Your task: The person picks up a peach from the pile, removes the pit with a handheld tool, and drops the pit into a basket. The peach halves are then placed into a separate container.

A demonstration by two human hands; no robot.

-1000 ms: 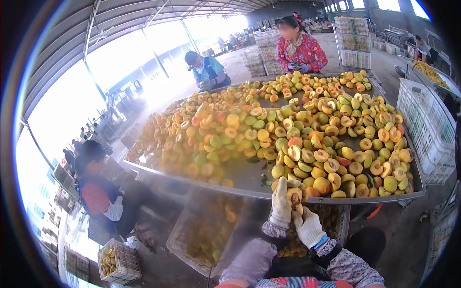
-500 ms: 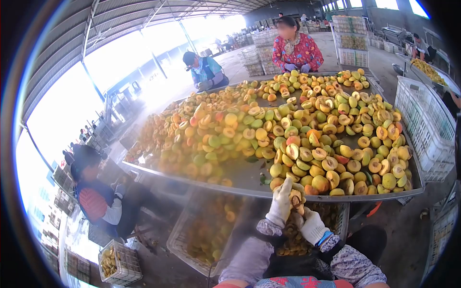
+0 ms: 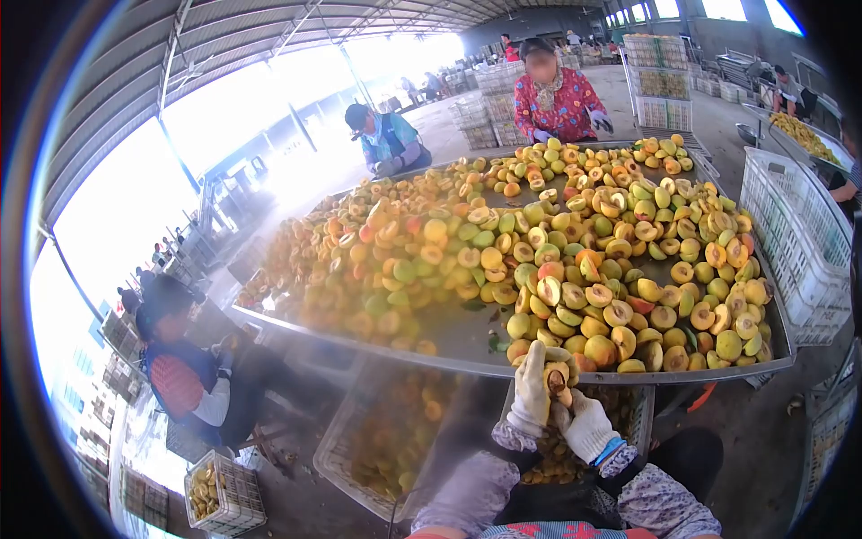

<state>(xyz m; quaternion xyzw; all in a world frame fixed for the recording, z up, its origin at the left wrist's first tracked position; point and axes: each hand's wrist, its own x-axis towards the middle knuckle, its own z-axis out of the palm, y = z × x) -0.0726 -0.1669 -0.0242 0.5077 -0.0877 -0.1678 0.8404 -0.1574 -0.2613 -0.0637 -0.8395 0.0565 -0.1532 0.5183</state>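
Observation:
My left hand [image 3: 532, 388], in a pale work glove, holds a halved peach [image 3: 558, 377] at the table's near edge. The brown pit hollow of the fruit faces me. My right hand [image 3: 588, 428], in a white knitted glove with a blue cuff, is closed just below the fruit, its fingertips up against the pit area. What those fingers grip is hidden. Beyond my hands, many halved peaches [image 3: 620, 313] lie heaped on a metal table [image 3: 462, 337], cut faces showing on many.
Under the table edge stand crates of peach pieces, one crate [image 3: 337, 463] at left front. A person [image 3: 184, 377] sits at left; two more people [image 3: 391, 148] [image 3: 557, 99] work across the table. White crates [image 3: 795, 238] stand at right. Haze blurs the left side.
Both hands stay at the fruit, with my left fingers straighter and the pit hollow turned more toward me. The person in red across the table has raised one hand away from the fruit.

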